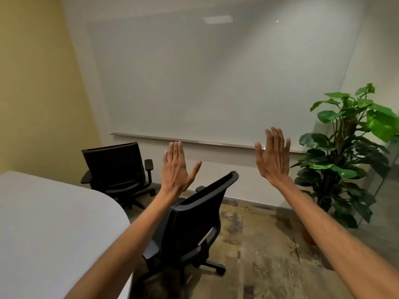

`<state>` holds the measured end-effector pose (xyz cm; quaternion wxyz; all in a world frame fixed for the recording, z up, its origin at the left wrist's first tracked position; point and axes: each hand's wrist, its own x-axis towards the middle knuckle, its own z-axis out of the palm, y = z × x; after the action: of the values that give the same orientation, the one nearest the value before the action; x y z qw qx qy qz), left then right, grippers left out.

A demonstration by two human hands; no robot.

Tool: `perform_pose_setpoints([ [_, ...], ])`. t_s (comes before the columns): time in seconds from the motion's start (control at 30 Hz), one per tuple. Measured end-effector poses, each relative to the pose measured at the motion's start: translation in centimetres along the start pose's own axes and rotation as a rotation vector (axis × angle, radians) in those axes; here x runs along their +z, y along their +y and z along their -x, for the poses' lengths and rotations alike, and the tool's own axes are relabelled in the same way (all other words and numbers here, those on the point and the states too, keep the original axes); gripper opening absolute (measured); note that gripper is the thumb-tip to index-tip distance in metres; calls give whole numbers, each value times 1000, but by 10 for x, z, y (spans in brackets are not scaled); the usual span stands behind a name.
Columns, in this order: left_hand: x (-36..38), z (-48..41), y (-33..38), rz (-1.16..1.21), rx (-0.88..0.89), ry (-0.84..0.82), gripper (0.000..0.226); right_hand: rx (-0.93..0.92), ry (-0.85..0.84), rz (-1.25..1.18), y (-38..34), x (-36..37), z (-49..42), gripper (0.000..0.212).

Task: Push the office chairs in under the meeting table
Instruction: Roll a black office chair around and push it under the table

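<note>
A white meeting table (54, 223) with a rounded corner fills the lower left. A black office chair (194, 216) stands just off that corner, its backrest turned towards me, pulled out from the table. A second black office chair (114, 167) stands farther back by the yellow wall, also away from the table. My left hand (176, 167) is raised flat above the near chair's backrest, fingers together, holding nothing. My right hand (273, 156) is held up to the right of the chair, fingers spread, empty. Neither hand touches a chair.
A large whiteboard (216, 83) with a metal ledge covers the far wall. A tall potted plant (349, 152) stands at the right next to a glass partition. Patterned carpet floor (269, 255) lies open between the near chair and the plant.
</note>
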<state>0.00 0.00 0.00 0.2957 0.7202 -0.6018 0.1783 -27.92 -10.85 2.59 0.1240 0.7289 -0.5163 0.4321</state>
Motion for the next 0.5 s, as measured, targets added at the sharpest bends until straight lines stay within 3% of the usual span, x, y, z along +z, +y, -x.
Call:
perform_pose_setpoints([
  [0.27,64,52,28,-83,-172,-174,107,-36,-208,-111,45,61,27,60],
  [0.5,120,72,20,-57,-181,-263,93,-114,-407,-178,41,158,39,60],
])
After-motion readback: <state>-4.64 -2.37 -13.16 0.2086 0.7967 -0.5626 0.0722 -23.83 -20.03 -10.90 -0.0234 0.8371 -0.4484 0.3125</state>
